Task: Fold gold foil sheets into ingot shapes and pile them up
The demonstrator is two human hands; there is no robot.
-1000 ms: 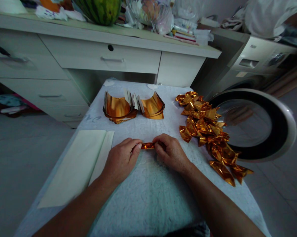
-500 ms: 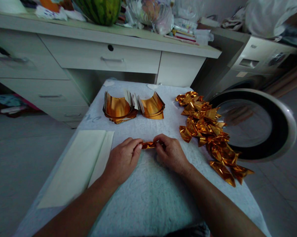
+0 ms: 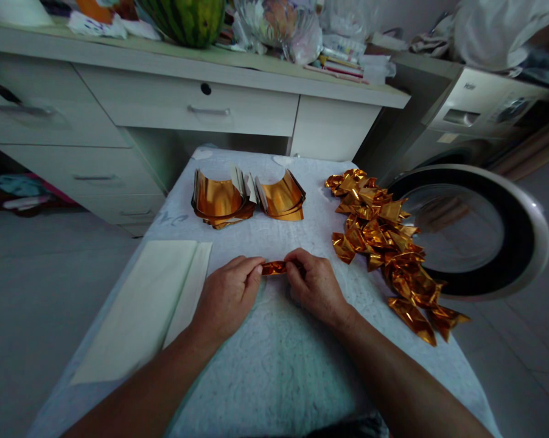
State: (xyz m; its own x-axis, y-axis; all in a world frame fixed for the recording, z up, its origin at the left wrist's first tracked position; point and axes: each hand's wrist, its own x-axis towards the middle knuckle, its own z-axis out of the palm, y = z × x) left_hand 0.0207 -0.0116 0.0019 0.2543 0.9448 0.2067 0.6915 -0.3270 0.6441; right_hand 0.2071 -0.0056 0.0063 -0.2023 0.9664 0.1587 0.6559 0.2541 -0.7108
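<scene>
A narrow folded strip of gold foil paper (image 3: pixel 273 268) spans the gap between my hands, just above or on the cloth-covered table (image 3: pixel 274 365). My left hand (image 3: pixel 231 292) pinches its left end between thumb and fingers. The right end is in the closed fingers of my right hand (image 3: pixel 314 283), which partly hide it. Beyond my hands stand two curved stacks of gold foil sheets (image 3: pixel 217 198), (image 3: pixel 281 196) with pale backs. To the right lies a heap of folded gold foil pieces (image 3: pixel 379 225).
Pale paper sheets (image 3: pixel 137 298) lie at the left beside my forearm. Behind the table runs a white drawer desk (image 3: pixel 201 109) bearing a watermelon (image 3: pixel 183 21) and plastic bags. A washing machine's open round door (image 3: pixel 537 237) reaches close to the table's right edge.
Almost nothing differs. Both hands keep their hold on the gold foil strip, with only a very slight shift of the fingers and the view.
</scene>
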